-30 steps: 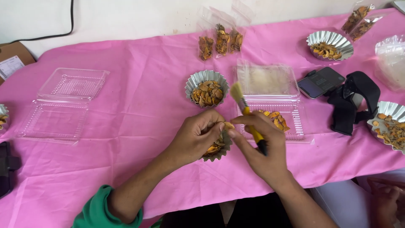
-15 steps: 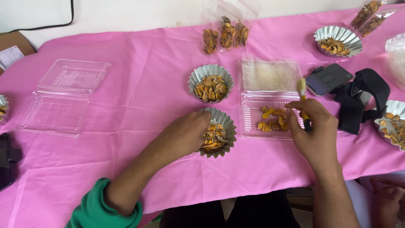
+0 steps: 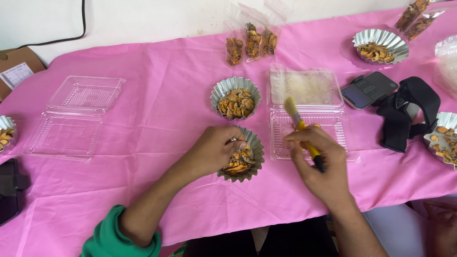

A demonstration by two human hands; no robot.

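At tabletop (image 3: 143, 95) centre in the head view, the left hand (image 3: 216, 150) pinches the rim of a foil cup (image 3: 245, 162) of orange slices. At 3 o'clock from it, the right hand (image 3: 319, 159) closes its grip around a yellow-handled brush (image 3: 301, 126), bristles over the open clear tray (image 3: 307, 116).

The fluted cup (image 3: 247, 157) under the left hand (image 3: 216, 150) is thin, shiny crimped metal foil, its dried orange pieces matt and rough. The brush (image 3: 301, 127) has a glossy yellow plastic handle and soft pale bristles. Matt, creased pink cloth (image 3: 157, 85) covers the surface, and the hinged box (image 3: 307, 112) is clear, glossy plastic.
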